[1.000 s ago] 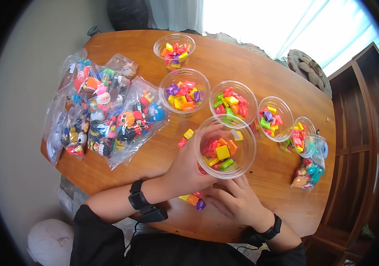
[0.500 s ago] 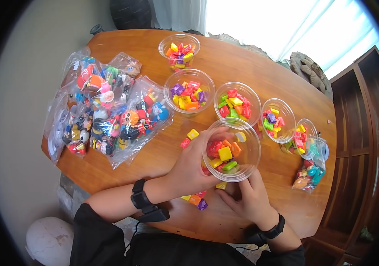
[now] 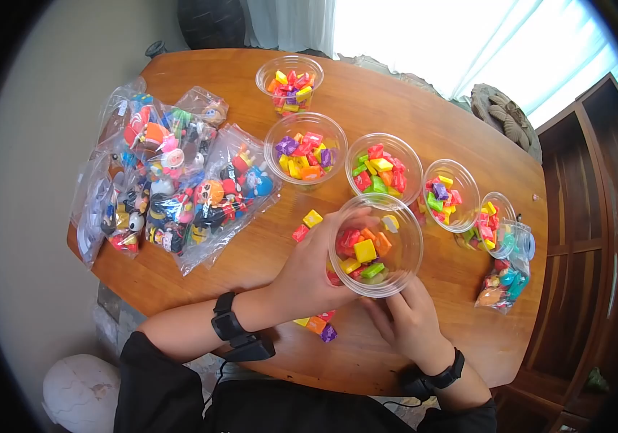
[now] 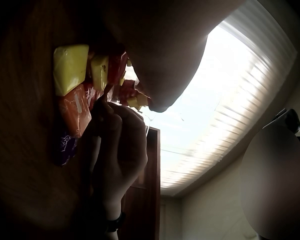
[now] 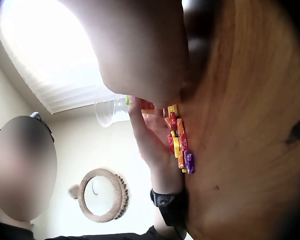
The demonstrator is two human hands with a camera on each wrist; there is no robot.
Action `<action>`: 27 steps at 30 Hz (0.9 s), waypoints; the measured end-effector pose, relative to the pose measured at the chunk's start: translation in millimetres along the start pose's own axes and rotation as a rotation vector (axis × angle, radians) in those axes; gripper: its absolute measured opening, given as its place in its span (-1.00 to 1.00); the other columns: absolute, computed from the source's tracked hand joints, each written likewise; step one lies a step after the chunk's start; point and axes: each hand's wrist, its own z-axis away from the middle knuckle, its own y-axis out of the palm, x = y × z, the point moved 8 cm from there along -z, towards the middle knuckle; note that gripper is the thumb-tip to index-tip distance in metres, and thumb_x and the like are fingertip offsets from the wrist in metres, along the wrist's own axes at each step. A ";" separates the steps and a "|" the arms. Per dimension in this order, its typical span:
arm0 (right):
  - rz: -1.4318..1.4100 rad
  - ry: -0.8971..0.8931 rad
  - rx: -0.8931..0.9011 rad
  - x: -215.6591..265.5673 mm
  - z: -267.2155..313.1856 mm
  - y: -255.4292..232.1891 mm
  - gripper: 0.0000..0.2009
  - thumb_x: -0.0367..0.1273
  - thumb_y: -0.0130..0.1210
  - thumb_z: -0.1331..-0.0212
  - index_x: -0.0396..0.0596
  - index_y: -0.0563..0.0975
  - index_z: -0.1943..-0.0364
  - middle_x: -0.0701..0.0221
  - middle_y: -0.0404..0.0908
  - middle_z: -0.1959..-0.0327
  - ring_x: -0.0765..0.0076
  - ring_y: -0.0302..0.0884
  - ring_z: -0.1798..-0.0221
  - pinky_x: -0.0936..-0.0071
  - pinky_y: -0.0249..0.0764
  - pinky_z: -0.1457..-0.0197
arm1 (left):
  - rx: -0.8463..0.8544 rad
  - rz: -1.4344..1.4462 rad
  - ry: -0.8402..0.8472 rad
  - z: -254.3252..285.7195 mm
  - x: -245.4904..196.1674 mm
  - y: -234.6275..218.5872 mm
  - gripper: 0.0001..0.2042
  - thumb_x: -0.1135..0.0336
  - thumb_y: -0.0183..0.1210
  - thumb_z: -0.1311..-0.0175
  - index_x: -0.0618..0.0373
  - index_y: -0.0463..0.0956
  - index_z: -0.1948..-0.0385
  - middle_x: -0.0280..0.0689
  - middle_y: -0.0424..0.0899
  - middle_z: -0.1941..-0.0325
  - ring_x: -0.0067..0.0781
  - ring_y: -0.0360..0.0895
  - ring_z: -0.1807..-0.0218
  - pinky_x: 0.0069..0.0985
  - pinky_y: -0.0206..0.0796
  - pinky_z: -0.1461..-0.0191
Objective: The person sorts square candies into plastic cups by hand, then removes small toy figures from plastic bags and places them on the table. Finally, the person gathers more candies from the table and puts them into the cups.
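Observation:
In the head view my left hand (image 3: 309,263) grips a clear plastic cup (image 3: 419,252) by its side, above the table; a few wrapped candies (image 3: 364,250) lie inside. My right hand (image 3: 414,325) is just below the cup's near side, its fingertips hidden. Seen from the left wrist, the right hand (image 4: 122,145) has bent fingers and thumb close together beside red and yellow candies; whether they pinch one is unclear. Loose candies (image 3: 316,325) lie below the left hand, and form a cluster (image 5: 180,142) in the right wrist view. Two more (image 3: 312,218) lie beyond it.
Several clear cups of candies (image 3: 305,148) stand in an arc across the wooden table (image 3: 251,72). Large bags of small figures (image 3: 172,180) lie at the left, and a smaller bag (image 3: 502,285) at the right edge. A wooden shelf (image 3: 576,187) stands right of the table.
Since a second ago, the cup and left hand have shifted slightly right and nearer the body. The right hand has moved right and turned; a yellow candy seen beside its fingers half a second ago is hidden.

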 end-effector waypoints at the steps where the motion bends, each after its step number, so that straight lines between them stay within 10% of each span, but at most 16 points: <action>1: 0.012 -0.006 0.017 -0.4 0.2 0.9 -0.67 -0.40 0.49 -0.21 -0.20 0.66 0.00 0.20 0.63 0.03 0.01 0.58 0.12 0.14 0.51 0.08 | 0.005 -0.009 -0.002 -0.2 -0.6 -0.1 -0.06 0.32 0.61 -0.17 0.26 0.23 -0.59 -0.01 0.52 -0.53 -0.13 0.50 -0.58 -0.21 0.31 -0.65; 9: -0.072 -0.127 0.110 0.9 6.9 4.5 -0.65 -0.43 0.51 -0.21 -0.14 0.68 -0.05 0.20 0.64 -0.01 0.08 0.59 0.19 0.20 0.53 0.13 | -0.010 -0.027 -0.002 -1.2 -2.9 -0.6 -0.08 0.30 0.58 -0.19 0.24 0.24 -0.59 -0.04 0.57 -0.46 -0.12 0.53 -0.54 -0.21 0.33 -0.63; 11: -0.208 -0.131 -0.243 2.9 16.6 -22.7 -0.61 -0.47 0.55 -0.19 -0.05 0.70 -0.10 0.28 0.59 0.02 0.21 0.57 0.27 0.28 0.50 0.22 | -0.023 -0.076 0.064 -1.5 -5.1 -1.1 -0.11 0.32 0.57 -0.19 0.19 0.28 -0.58 -0.06 0.61 -0.41 -0.06 0.55 -0.50 -0.18 0.34 -0.60; 17: -0.263 -0.106 -0.462 -0.4 42.6 -50.4 -0.58 -0.57 0.56 -0.14 0.05 0.73 -0.09 0.42 0.44 0.14 0.33 0.53 0.26 0.37 0.46 0.25 | 0.105 -0.229 0.022 0.8 -7.2 5.7 -0.12 0.38 0.56 -0.09 0.11 0.36 -0.55 -0.09 0.64 -0.34 0.00 0.59 -0.36 -0.12 0.36 -0.52; 27: -0.066 -0.024 -0.293 2.5 28.3 -38.0 -0.59 -0.61 0.48 -0.17 -0.03 0.70 -0.11 0.29 0.53 -0.07 0.23 0.56 0.13 0.32 0.54 0.08 | 0.089 -0.247 0.103 2.8 -9.1 7.7 -0.07 0.45 0.61 0.02 0.07 0.37 -0.52 -0.14 0.60 -0.45 0.00 0.54 -0.45 -0.12 0.39 -0.57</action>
